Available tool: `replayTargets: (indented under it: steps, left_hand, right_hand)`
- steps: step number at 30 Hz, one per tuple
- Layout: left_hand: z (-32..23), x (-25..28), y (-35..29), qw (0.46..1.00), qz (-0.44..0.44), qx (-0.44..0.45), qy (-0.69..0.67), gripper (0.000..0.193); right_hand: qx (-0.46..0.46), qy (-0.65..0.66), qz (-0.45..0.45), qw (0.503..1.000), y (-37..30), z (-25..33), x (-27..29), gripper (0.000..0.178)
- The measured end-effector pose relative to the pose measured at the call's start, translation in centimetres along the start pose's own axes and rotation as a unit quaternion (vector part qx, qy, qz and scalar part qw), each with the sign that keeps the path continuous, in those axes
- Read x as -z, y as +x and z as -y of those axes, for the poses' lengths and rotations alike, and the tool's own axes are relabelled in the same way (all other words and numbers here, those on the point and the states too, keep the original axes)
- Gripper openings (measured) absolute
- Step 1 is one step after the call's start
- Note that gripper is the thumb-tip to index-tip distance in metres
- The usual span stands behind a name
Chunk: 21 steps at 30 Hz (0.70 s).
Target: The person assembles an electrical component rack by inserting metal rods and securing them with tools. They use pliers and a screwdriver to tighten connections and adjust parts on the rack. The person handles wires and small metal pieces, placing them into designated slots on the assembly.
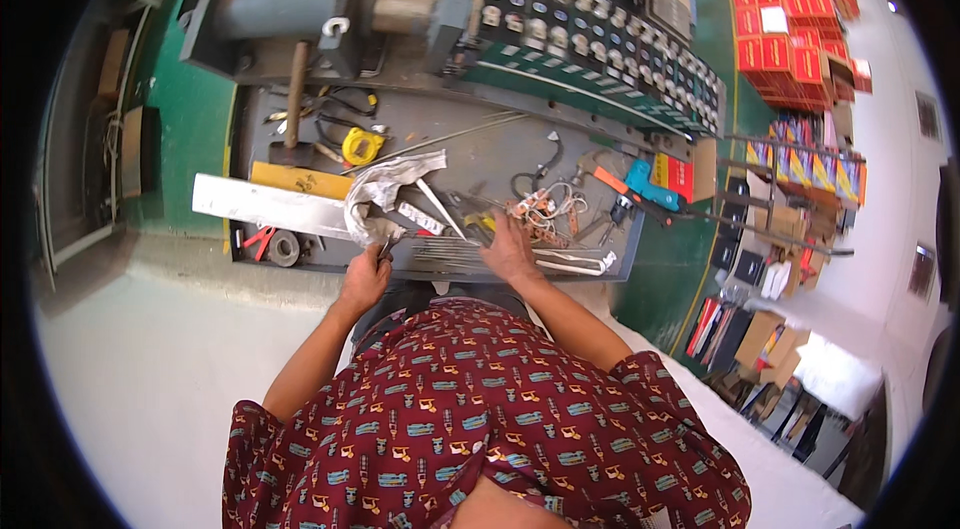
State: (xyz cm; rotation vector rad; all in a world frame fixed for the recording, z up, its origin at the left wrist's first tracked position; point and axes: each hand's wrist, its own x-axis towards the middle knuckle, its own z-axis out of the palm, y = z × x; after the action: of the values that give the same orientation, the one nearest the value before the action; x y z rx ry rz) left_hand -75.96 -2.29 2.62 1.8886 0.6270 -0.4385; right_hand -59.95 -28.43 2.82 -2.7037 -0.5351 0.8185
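My left hand [368, 276] is closed around a small dark metal tool [387, 248] at the bench's near edge; its kind is hard to make out. Just above it lies a crumpled white rag [380, 191]. My right hand [510, 251] reaches down with curled fingers at a yellow-and-dark tool [484, 223] among the clutter, and its fingertips are partly hidden. Between the hands, thin metal rods [455, 255] lie along the near edge. A pale pointed strip [440, 207] slants beside the rag. Right of my right hand sits a tangle of pale cord and orange strips [550, 212].
On the grey bench [455, 151] lie a hammer [296, 94], yellow tape measure [362, 146], white bar [265, 206], tape roll [285, 249] and teal power tool [650, 187]. Behind stands a machine [590, 59] with rows of knobs. Red boxes [775, 29] are stacked at right.
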Motion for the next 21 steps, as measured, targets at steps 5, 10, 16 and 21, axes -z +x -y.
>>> replayTargets:
  steps: [5, 10, 16, 21]
  left_hand:
    - [-0.5, -1.3, 1.2, 0.998, 0.028, -0.033, 0.036, 0.019]
    - [-1.1, -2.2, 1.8, 0.994, 0.041, -0.064, 0.078, 0.018]
    - [-3.0, -3.3, 1.6, 0.991, 0.047, -0.059, 0.109, 0.019]
    - [-4.1, -5.8, 1.5, 0.987, 0.033, -0.068, 0.143, 0.017]
  right_hand:
    - [0.046, -0.002, -0.008, 0.999, -1.7, -0.9, -1.6, 0.08]
    - [0.081, 0.004, -0.02, 0.996, -2.8, -2.0, -1.4, 0.077]
    - [0.139, 0.112, -0.049, 0.983, -3.6, -5.2, -0.4, 0.056]
    - [0.086, 0.24, -0.128, 0.958, -4.5, -9.6, 1.6, 0.031]
